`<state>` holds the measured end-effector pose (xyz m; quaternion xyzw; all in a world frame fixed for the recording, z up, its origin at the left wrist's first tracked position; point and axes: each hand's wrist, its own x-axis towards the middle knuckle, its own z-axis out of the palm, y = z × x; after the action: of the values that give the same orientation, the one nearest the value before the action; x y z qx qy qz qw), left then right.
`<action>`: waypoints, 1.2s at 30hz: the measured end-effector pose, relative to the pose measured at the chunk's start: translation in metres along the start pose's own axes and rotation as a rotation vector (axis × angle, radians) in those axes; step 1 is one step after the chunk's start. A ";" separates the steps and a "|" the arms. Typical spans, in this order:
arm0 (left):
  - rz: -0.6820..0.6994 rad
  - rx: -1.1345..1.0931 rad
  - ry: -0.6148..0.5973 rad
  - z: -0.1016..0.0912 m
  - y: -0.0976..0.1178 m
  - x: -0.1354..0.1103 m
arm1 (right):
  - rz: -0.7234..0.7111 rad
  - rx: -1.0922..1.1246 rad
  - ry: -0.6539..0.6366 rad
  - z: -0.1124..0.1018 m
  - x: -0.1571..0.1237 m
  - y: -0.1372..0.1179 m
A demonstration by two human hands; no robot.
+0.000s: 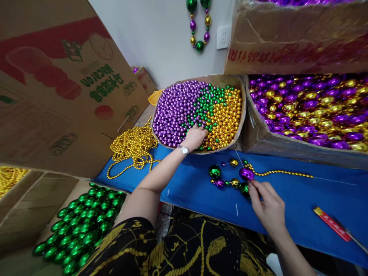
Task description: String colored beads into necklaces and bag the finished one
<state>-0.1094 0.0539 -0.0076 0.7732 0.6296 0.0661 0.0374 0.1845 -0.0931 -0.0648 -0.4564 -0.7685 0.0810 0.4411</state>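
My left hand (196, 137), with a watch (184, 150) on its wrist, reaches into an open box (243, 115) of small beads. Its fingers are curled down among the green beads (207, 101), their tips hidden; what they hold cannot be made out. Purple beads (175, 107) lie to the left of it, gold beads (225, 119) to the right. Over the blue table (201, 199), my right hand (267, 203) pinches a large purple bead (246, 173) on a thread. A partly strung bead string (235, 183) with green, gold and purple balls curves away to the left.
Thin gold bead chains (133, 143) are heaped at left, above a box of large green beads (86, 222). Another box (310, 111) holds purple and gold beads. A finished necklace (199, 46) hangs on the wall. A red-and-yellow item (332, 224) lies at right.
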 end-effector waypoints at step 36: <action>0.262 -1.566 -0.101 -0.025 0.092 -0.041 | 0.029 0.024 0.038 0.003 0.001 -0.004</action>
<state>-0.0323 -0.0059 0.0279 0.5921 0.3014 0.4582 0.5905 0.1800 -0.0934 -0.0637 -0.4636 -0.7524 0.0878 0.4597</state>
